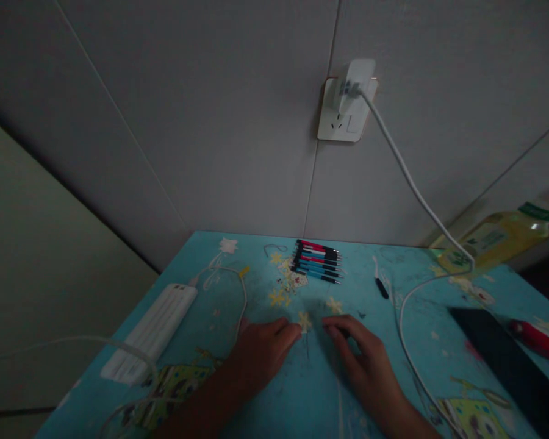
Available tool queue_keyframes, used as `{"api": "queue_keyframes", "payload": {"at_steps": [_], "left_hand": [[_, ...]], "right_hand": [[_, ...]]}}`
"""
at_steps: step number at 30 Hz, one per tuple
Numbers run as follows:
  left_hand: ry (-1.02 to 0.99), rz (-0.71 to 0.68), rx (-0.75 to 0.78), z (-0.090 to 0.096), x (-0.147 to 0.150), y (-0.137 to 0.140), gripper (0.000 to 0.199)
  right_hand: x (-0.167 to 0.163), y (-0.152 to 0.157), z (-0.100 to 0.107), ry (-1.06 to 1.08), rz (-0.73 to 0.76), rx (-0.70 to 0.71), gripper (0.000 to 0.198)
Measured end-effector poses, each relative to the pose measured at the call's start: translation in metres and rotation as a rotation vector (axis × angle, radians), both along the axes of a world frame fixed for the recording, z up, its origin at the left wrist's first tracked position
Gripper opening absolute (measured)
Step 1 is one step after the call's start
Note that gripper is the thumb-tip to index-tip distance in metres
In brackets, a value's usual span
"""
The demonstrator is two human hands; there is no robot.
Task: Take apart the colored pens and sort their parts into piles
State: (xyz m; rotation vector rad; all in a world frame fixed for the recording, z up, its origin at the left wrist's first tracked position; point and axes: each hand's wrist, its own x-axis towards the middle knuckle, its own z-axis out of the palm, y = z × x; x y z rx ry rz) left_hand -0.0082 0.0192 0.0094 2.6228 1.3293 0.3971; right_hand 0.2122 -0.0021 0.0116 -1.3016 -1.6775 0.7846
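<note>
My left hand [269, 346] rests low over the blue patterned tablecloth [311, 384], thumb and index finger pressed together. A tiny pale bit shows at its fingertips, too small and dim to name. To its right, across a small gap, is my right hand [363, 353], with bent fingers and the thumb and index tips close together. Whatever those tips may hold cannot be made out. Beyond both hands lies a row of several pens [318, 261] with red, blue and black barrels. Small loose bits [287, 281] are scattered just left of the pens.
A white power bank [150, 332] with a cable lies at left. A white charger [357, 82] in the wall socket feeds a long cable [405, 305]. At right are a bottle of yellow liquid [498, 235], a dark flat strip [507, 366], a red-handled object [540, 342] and a small black-handled tool [381, 288].
</note>
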Motion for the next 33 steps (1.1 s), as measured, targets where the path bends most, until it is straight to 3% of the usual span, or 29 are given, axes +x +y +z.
{"api": "queue_keyframes", "payload": {"at_steps": [6, 21, 33], "left_hand": [[-0.002, -0.052, 0.021, -0.0032, -0.0009, -0.0009, 0.021], [-0.024, -0.094, 0.020, -0.0079, -0.0006, -0.0012, 0.022], [-0.014, -0.046, -0.021, -0.0068, 0.0003, -0.0010, 0.020]], "right_hand": [[-0.0050, -0.0055, -0.0034, 0.026, 0.040, -0.070, 0.025], [-0.0067, -0.0078, -0.0016, 0.010, 0.107, -0.061, 0.024], [-0.0043, -0.0046, -0.0042, 0.003, 0.084, -0.066, 0.023]]}}
